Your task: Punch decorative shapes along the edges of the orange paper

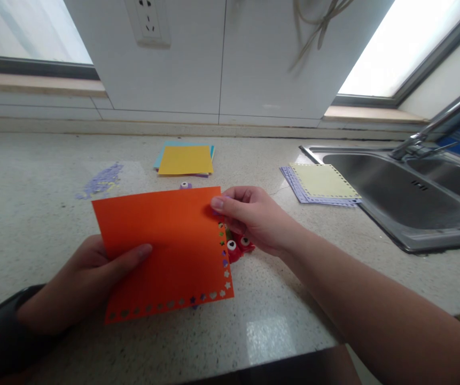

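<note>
Gripping orange sheet (173,251) w/ L hand (81,275), fingers hidden, R hand (259,219) pinching near-hidden purple item (216,213), red punches (235,254) part-blocked

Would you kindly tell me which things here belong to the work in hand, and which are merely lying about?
Seemingly part of the work:
orange sheet, held by the left hand, right hand at its edge
red heart-marked pieces, probably punches
yellow-topped paper stack
punched sheets
purple scraps

Apparently just there:
sink
faucet
wall socket
tied cable
</note>
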{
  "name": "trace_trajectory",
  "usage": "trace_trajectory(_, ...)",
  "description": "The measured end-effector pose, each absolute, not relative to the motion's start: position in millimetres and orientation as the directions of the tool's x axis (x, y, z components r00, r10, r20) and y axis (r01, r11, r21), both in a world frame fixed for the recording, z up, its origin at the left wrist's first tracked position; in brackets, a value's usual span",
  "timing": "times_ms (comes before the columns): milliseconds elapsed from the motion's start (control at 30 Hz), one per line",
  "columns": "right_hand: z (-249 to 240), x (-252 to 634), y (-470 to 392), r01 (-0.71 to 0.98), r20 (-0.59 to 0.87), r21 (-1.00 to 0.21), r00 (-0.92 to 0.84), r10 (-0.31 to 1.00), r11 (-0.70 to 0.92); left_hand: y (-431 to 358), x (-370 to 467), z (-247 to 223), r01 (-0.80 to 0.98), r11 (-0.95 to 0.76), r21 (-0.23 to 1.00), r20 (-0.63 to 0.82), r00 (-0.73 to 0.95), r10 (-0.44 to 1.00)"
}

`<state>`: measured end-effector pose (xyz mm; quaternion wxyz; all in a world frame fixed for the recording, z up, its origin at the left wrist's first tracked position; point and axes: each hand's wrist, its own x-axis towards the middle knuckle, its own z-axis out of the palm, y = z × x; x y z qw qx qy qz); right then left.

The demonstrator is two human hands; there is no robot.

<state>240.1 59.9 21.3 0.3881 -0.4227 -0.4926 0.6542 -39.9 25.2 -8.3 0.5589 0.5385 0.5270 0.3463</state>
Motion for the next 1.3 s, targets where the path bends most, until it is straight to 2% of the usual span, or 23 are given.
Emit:
trace_trajectory(467, 21.2, 243.0, 62.8, -0.211, -0.204, -0.932, -0.372, 0.906, -0.296, 25.1, -39.2, -11.8, 0.147, 0.227, 0.963, -0.253, 0.197, 0.947)
trace_trajectory(1000, 19.4, 241.2, 60.9, -0.201, -0.182, -0.94, -0.392, 0.902, -0.276, 24.8, -36.2, -6.1, 0.208, 0.221, 0.953, -0.259, 0.176, 0.95)
trace_trajectory(1300, 16.7, 241.5, 61.8, -0.186, -0.178, -0.948, -0.359, 0.916, -0.258, 24.5, -34.6, -6.0, 0.168, 0.241, 0.956, -0.27, 0.177, 0.946)
